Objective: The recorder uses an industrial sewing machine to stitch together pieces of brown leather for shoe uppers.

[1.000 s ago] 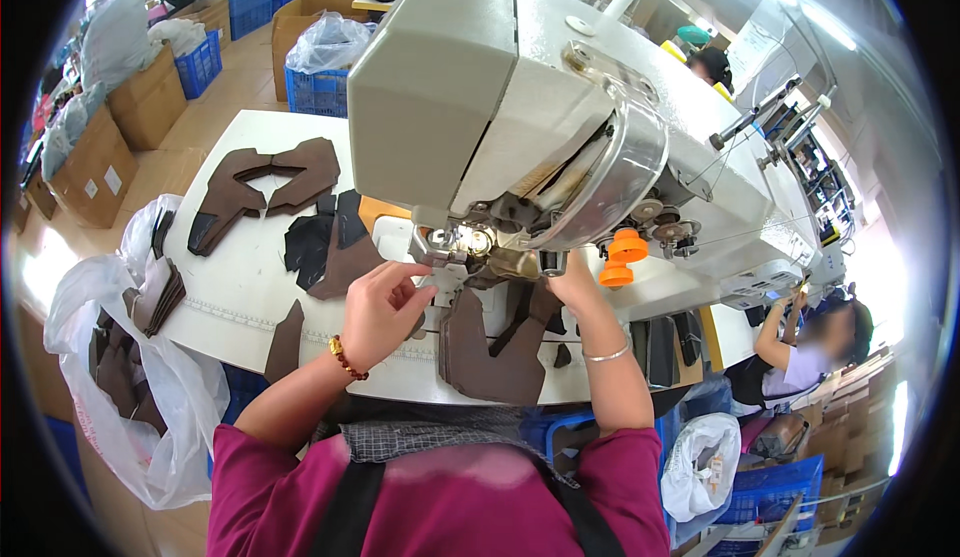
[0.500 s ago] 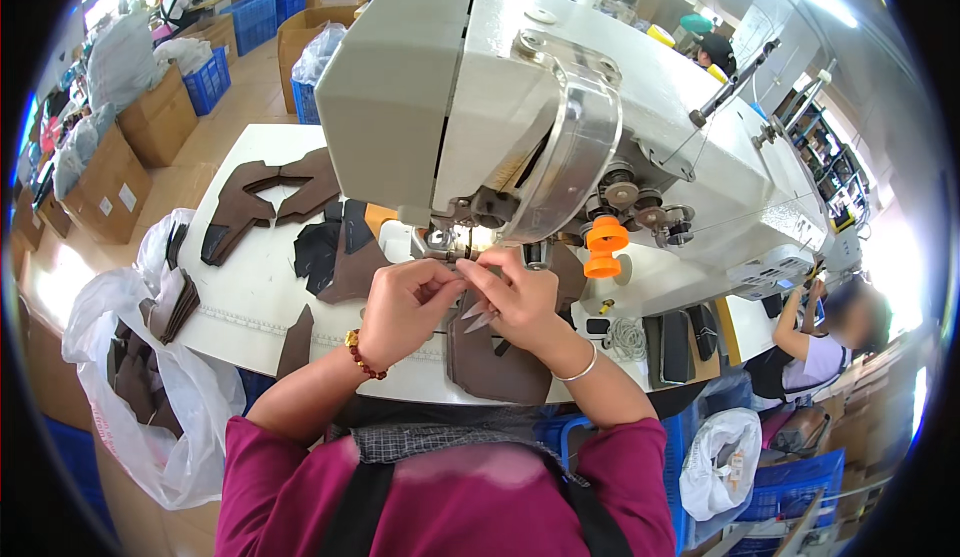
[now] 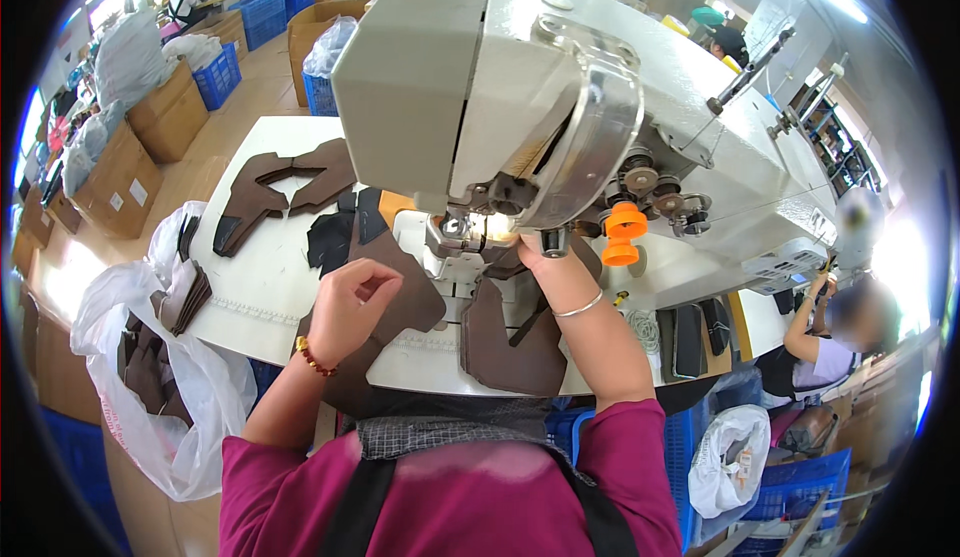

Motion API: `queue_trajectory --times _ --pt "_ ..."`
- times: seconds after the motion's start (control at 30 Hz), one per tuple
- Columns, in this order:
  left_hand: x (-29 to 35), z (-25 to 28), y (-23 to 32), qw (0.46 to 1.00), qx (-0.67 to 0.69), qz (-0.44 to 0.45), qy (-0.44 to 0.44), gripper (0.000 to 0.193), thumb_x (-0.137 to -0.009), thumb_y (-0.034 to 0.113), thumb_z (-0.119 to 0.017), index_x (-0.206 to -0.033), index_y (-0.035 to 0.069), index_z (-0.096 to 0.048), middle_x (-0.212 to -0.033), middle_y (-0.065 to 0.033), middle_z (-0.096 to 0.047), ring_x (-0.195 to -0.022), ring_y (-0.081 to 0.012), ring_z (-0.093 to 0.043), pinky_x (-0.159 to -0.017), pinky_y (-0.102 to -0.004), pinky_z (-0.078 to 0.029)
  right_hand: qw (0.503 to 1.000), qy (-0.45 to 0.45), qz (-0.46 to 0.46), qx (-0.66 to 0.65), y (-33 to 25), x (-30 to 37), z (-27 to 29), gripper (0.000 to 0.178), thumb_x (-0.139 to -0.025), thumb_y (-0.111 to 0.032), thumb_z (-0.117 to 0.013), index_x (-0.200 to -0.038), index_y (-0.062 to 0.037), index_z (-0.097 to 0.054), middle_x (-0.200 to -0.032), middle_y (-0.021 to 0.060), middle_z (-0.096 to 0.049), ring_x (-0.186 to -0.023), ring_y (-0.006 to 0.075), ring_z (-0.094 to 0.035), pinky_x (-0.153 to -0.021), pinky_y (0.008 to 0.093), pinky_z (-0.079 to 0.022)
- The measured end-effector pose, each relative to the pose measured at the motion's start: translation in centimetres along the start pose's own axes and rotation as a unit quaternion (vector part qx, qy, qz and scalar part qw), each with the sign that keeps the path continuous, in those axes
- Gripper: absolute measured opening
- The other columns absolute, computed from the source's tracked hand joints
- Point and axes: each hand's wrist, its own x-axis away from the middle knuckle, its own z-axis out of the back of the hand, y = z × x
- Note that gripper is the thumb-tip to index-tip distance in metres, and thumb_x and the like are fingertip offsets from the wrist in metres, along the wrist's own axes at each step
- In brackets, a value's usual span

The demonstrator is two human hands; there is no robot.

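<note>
A large pale sewing machine (image 3: 570, 87) stands over the white table (image 3: 250, 282), its lamp lit at the needle area. My left hand (image 3: 352, 302) hovers over a dark brown flat piece (image 3: 395, 287), fingers curled and thumb against them; whether something small is pinched there I cannot see. My right hand (image 3: 535, 254) reaches in beside the needle area, its fingers hidden behind the machine's lower parts. Below my right forearm lies another dark brown cut piece (image 3: 510, 347). Black scraps (image 3: 328, 242) rest beside the machine's left side.
Joined brown pieces (image 3: 262, 192) lie at the table's far left. A white plastic bag (image 3: 165, 377) with brown pieces hangs by the left edge. Orange thread guides (image 3: 623, 235) jut from the machine. Dark blocks (image 3: 688, 342) sit at the right. Another person (image 3: 810, 342) works at far right.
My hands have parted: the left drew back toward the lower left, the right moved in behind the machine's lower parts. The snips seen in my right hand are out of sight now.
</note>
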Motion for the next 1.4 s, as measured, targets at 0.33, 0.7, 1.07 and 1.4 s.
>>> queue_trajectory --times 0.33,0.7,1.07,1.4 --pt "5.4 0.0 -4.5 0.923 -0.353 0.054 -0.142 0.048 -0.081 0.034 -0.087 -0.114 0.004 -0.070 -0.099 -0.0124 -0.071 -0.094 -0.0293 -0.073 -0.082 -0.0413 -0.055 0.997 -0.008 -0.068 -0.031 -3.5 4.2 -3.8 0.010 -0.102 -0.018 -0.068 -0.107 -0.0113 -0.063 -0.100 -0.0013 -0.065 -0.095 0.0113 -0.062 -0.077 0.0335 -0.052" --pt "2.9 1.1 -6.1 0.953 -0.159 0.145 -0.212 0.041 -0.087 0.014 -0.080 -0.121 0.000 -0.062 -0.081 -0.0034 -0.062 -0.078 -0.0142 -0.061 -0.072 -0.0298 -0.050 0.990 -0.026 0.061 0.125 -10.1 23.6 -3.7 0.036 -0.115 -0.037 -0.043 -0.136 -0.0080 -0.048 -0.088 0.0005 -0.050 -0.070 0.0041 -0.037 -0.060 0.0198 -0.030" --pt "2.8 3.2 -3.3 0.957 0.258 0.102 -0.088 0.041 -0.099 -0.001 -0.057 -0.140 -0.005 -0.052 -0.137 -0.0074 -0.059 -0.129 -0.0165 -0.056 -0.110 -0.0289 -0.040 0.768 0.234 0.067 0.593 -10.4 27.8 10.2 0.027 -0.093 -0.008 -0.071 -0.119 -0.0073 -0.063 -0.105 0.0139 -0.062 -0.084 0.0315 -0.067 -0.076 0.0394 -0.054" --pt "5.3 1.6 0.9 0.970 0.242 0.024 0.015 0.046 -0.096 -0.005 -0.060 -0.140 0.001 -0.045 -0.116 -0.0021 -0.062 -0.107 -0.0098 -0.056 -0.096 -0.0255 -0.042 0.690 0.297 0.091 0.654 -11.2 26.6 13.2 0.025 -0.092 -0.007 -0.072 -0.115 -0.0083 -0.066 -0.103 0.0137 -0.063 -0.082 0.0311 -0.066 -0.071 0.0397 -0.053"
